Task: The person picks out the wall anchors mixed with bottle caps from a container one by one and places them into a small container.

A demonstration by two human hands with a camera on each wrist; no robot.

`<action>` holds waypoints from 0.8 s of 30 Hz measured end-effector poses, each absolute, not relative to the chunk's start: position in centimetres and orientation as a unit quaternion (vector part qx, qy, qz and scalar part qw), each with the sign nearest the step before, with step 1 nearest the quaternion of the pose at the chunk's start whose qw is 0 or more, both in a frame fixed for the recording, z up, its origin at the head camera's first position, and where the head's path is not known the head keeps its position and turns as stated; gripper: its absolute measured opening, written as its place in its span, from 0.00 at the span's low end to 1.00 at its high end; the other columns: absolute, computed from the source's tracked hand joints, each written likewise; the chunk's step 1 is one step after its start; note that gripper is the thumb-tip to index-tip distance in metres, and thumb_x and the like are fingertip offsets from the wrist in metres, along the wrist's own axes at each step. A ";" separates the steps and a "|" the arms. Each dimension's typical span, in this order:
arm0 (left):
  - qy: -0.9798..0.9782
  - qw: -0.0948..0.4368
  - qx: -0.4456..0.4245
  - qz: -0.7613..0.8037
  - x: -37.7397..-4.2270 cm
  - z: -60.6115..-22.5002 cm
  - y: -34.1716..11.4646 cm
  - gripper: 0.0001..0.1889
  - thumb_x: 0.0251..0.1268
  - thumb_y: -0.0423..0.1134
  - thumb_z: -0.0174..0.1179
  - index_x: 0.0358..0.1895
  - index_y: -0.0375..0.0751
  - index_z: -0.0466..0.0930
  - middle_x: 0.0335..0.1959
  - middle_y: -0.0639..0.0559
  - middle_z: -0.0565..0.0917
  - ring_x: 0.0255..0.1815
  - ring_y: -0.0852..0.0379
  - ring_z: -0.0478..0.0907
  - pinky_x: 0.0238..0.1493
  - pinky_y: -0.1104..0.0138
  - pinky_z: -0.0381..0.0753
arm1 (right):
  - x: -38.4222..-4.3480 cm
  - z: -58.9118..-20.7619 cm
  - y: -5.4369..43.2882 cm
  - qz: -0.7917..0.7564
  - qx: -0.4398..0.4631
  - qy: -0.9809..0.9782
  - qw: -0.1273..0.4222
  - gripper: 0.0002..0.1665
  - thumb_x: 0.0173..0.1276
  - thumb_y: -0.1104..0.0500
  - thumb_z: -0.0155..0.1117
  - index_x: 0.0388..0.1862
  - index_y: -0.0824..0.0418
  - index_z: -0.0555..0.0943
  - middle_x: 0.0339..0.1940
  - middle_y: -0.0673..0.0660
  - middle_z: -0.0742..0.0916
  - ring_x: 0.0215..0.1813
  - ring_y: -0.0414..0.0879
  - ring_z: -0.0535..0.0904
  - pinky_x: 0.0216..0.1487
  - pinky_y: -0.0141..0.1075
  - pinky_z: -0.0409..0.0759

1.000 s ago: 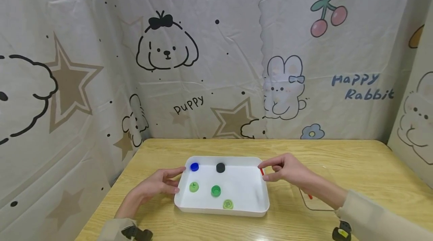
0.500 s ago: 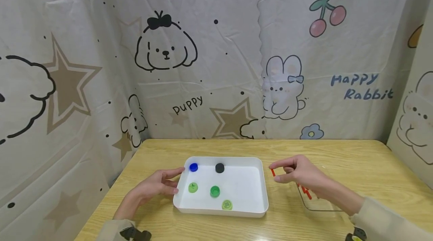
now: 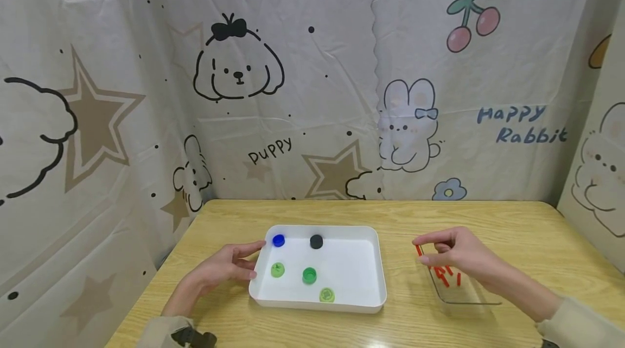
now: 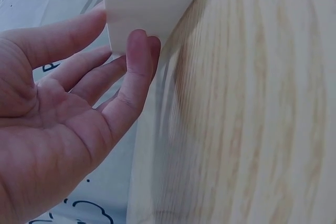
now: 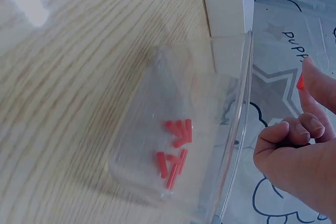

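Observation:
A white tray (image 3: 352,264) lies on the table, with bottle caps spread over its floor: a blue cap (image 3: 278,240), a black cap (image 3: 316,241), a green cap (image 3: 309,276) and two light green caps (image 3: 277,270). My left hand (image 3: 222,266) touches the tray's left wall from outside, its fingers extended. Between thumb and forefinger my right hand (image 3: 461,253) pinches a short red stick (image 3: 418,250), over the left rim of a clear box (image 3: 471,303). Several more red sticks (image 5: 178,129) lie loose in that box. The right hand's other fingers are curled in.
The wooden table (image 3: 410,326) bears both the tray and the box, with a gap of bare wood between them. A patterned cloth (image 3: 312,76) hangs behind the table and along its sides.
My right hand has moved right from the tray's right rim to the clear box, still pinching the red stick. The left hand and the caps have stayed in place.

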State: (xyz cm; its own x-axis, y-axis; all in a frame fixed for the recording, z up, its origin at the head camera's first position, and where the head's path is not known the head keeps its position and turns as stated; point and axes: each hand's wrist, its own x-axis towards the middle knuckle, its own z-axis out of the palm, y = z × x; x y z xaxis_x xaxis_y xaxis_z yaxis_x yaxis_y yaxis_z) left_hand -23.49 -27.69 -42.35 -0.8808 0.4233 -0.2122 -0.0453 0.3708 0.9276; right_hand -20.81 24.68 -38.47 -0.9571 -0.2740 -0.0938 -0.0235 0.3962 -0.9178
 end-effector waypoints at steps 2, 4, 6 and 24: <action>0.801 0.216 0.119 0.546 -23.6 -42.3 -27.7 0.42 0.66 0.27 0.70 0.81 0.30 0.60 0.81 0.29 0.59 0.71 0.29 0.72 0.61 0.53 0.83 | -20.6 -38.5 25.1 -0.538 -0.084 0.831 0.114 0.30 0.64 0.59 0.80 0.64 0.69 0.84 0.22 0.49 0.59 0.28 0.43 0.59 0.33 0.37 0.64; 0.802 0.216 0.120 0.544 -23.6 -42.3 -27.8 0.42 0.66 0.27 0.70 0.81 0.30 0.60 0.81 0.29 0.59 0.71 0.29 0.72 0.61 0.53 0.84 | -20.5 -38.6 25.5 -0.531 -0.078 0.836 0.114 0.30 0.65 0.59 0.80 0.64 0.68 0.84 0.22 0.49 0.59 0.28 0.44 0.60 0.37 0.39 0.65; 0.801 0.217 0.119 0.545 -23.6 -42.3 -27.8 0.42 0.66 0.27 0.69 0.81 0.30 0.60 0.81 0.29 0.59 0.71 0.29 0.72 0.61 0.53 0.83 | -20.4 -38.6 25.9 -0.522 -0.073 0.842 0.116 0.30 0.65 0.59 0.79 0.65 0.68 0.84 0.22 0.49 0.60 0.29 0.44 0.60 0.41 0.42 0.66; 0.812 0.209 0.115 0.533 -23.3 -42.0 -27.6 0.42 0.64 0.25 0.70 0.80 0.30 0.61 0.79 0.27 0.62 0.68 0.30 0.75 0.59 0.51 0.85 | -19.5 -39.4 29.3 -0.437 -0.080 0.893 0.077 0.26 0.62 0.61 0.81 0.58 0.69 0.87 0.22 0.49 0.58 0.28 0.45 0.58 0.30 0.37 0.58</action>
